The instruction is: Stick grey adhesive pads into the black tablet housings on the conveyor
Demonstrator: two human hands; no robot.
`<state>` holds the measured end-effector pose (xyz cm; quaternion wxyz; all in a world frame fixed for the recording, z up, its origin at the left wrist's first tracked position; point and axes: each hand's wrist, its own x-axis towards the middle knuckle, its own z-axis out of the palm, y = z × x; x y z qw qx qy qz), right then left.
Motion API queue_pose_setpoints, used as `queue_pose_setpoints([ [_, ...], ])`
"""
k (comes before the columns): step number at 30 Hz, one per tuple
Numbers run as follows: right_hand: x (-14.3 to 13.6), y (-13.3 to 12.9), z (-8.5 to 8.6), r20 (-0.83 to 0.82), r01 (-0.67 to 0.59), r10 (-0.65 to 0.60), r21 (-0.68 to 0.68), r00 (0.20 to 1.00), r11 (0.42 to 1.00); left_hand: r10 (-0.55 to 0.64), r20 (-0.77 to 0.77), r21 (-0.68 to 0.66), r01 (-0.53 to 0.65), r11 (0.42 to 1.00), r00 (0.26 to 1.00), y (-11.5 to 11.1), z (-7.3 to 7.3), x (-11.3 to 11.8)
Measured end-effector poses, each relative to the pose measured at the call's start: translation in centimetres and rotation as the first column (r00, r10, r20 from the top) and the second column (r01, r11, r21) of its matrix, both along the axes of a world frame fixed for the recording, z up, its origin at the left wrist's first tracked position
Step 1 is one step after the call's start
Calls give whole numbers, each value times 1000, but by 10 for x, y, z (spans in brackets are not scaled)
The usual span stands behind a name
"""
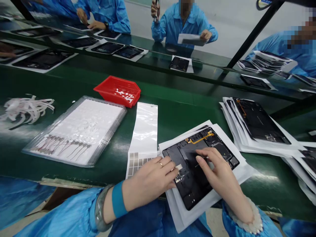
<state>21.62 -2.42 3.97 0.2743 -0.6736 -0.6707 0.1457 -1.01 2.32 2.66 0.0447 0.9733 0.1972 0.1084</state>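
Head view: the left hand (158, 172) rests with bent fingers over the near-left edge of a dark panel (196, 190), and the right hand (218, 169) bends over its middle, thumb and forefinger close together; I cannot tell whether either pinches anything thin. The panel lies on white paper sheets (176, 212) at the front edge of the green surface (177, 110). Its orange ribbon (201, 140) is already in place, but with both hands on it, this one looks unfinished. Just left, a white strip (145, 131) has grey squares (134, 161) left at its near end. Beyond it, a clear tray (110, 136) holds wired discs (80, 144), also apparently unused. On the right, a papered stack of panels (261, 121) limits room for that arm. Farther left lies a tangle of strips (27, 107); a red bin (106, 89) holds white scraps (124, 94). More panels (180, 64) line the far side, before co-workers (164, 33) in blue and a slanting black post (254, 33).
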Motion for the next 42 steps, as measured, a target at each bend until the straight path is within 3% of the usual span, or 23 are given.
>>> queue_pose_setpoints([
  [3, 2, -1, -11, -14, -52, 52, -16, 999, 999, -69, -22, -20, 68, 997, 997, 16, 8, 2],
  [9, -5, -1, -30, 123, -47, 36, 82, 992, 996, -191, -24, -32, 190, 981, 981, 34, 12, 9],
  [28, -4, -2, -28, 134, -81, 64, 121, 989, 989, -127, 9, -133, 127, 983, 992, 41, 11, 7],
  [32, -3, -2, -29, 132, -78, 61, 126, 989, 989, -170, 18, -147, 171, 974, 985, 39, 10, 7],
  [40, -3, -1, -29, 135, -79, 62, 125, 989, 989, -47, 13, -136, 49, 990, 999, 45, 9, 0],
  [42, -2, -2, -29, 132, -78, 61, 125, 989, 989, -67, 35, -164, 72, 984, 997, 44, 9, 0],
])
